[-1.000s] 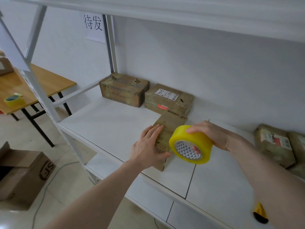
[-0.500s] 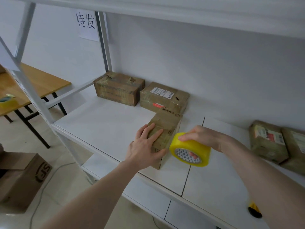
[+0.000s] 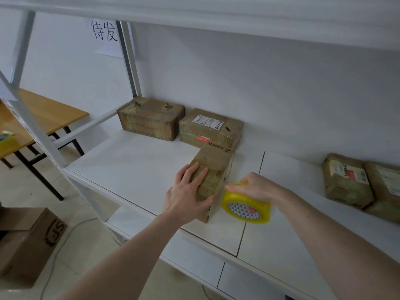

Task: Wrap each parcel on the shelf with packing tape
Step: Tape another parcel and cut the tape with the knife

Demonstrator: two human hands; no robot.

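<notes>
Parcel [image 3: 213,169]: brown cardboard, printed "SF EXPRESS", near the front edge of the white shelf [image 3: 129,165].
Left hand [image 3: 188,195]: flat on the parcel's near end, fingers straight and spread on top, thumb against the front side.
Tape roll [image 3: 246,206]: yellow, just right of the parcel; a clear strip seems to run from it to the box.
Right hand [image 3: 255,187]: fingers curled over the roll, one inside the core.
Two taped boxes [image 3: 151,118] [image 3: 211,127]: side by side at the back wall.
Two more boxes [image 3: 346,178] [image 3: 387,189]: far right.
Paper sign [image 3: 106,37]: on the wall.
Wooden table [image 3: 43,113]: left.
Open carton [image 3: 28,241]: on the floor.
</notes>
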